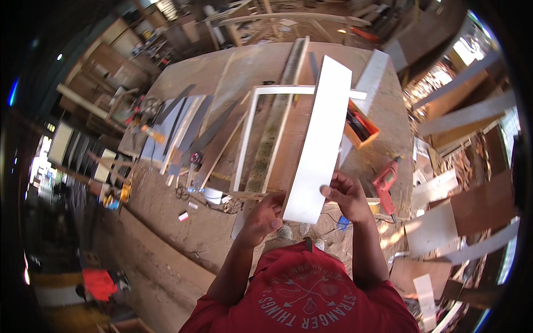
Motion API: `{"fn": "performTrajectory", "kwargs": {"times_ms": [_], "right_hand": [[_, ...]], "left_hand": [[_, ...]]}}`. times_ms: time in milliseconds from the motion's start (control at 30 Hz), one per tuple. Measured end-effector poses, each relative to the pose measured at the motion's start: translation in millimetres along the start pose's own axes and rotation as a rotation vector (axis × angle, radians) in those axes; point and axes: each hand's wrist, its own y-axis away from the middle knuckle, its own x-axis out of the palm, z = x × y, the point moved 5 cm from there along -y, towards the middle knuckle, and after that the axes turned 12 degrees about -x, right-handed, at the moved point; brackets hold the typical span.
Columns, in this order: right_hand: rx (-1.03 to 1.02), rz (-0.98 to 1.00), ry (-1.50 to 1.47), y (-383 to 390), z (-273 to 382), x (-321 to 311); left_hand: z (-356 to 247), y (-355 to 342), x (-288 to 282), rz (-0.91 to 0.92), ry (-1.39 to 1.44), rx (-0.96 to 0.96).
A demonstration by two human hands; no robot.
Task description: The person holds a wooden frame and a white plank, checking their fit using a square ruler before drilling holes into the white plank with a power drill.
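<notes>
A long white board (317, 133) is held up in front of me, slanting away over the workbench. My left hand (265, 216) grips its lower left edge near the end, and my right hand (345, 197) grips the right edge, thumb on the white face. Behind the board lies a white rectangular frame (250, 133) on the bench, partly hidden. An orange toolbox (366, 137) with dark tools sits right of the board, and a red power tool (384, 180) lies near my right hand.
The wooden workbench (183, 77) carries strips (183, 136) of wood and dark laminate and a long beam (291, 61). Offcuts and panels (477, 194) are piled on the right. Stacked boards (111, 50) line the back left. A red cloth (99, 283) lies low at the left.
</notes>
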Motion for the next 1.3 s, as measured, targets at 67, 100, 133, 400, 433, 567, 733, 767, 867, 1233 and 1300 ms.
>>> {"fn": "performTrajectory", "kwargs": {"times_ms": [67,100,133,400,433,567,733,767,867,1233,1300], "right_hand": [[0.058,0.085,-0.003,3.7,-9.3,23.1],[0.111,0.127,0.004,8.2,-17.3,32.9],[0.130,0.161,0.017,9.2,-33.4,42.8],[0.293,0.401,0.240,9.4,-122.1,127.5],[0.304,0.416,0.259,10.3,-131.0,139.5],[0.353,0.495,0.275,9.6,-175.6,190.1],[0.327,0.227,0.213,-11.8,-250.6,269.5],[0.257,0.192,0.216,-20.3,-261.1,290.5],[0.225,0.080,0.060,-41.9,-308.9,370.7],[0.299,-0.042,-0.018,-119.5,-436.3,632.6],[0.286,-0.043,-0.028,-142.7,-453.5,663.8]], "left_hand": [[11.0,12.2,-5.8,-0.022,-0.073,-0.055],[16.5,17.1,-3.3,-0.177,-0.197,-0.162],[19.2,24.9,-5.9,-0.333,-0.322,-0.269],[53.4,118.3,-96.2,-0.660,-0.117,-0.346],[52.9,128.8,-104.5,-0.661,-0.106,-0.334],[43.5,163.4,-148.7,-0.681,-0.104,-0.379],[27.3,201.8,-241.5,-0.620,-0.171,-0.308],[21.8,210.9,-257.9,-0.623,-0.236,-0.300],[-17.1,257.2,-323.6,-0.636,-0.376,-0.294],[-111.8,411.0,-524.6,-0.659,-0.519,-0.264],[-121.5,423.1,-558.3,-0.671,-0.510,-0.308]]}}
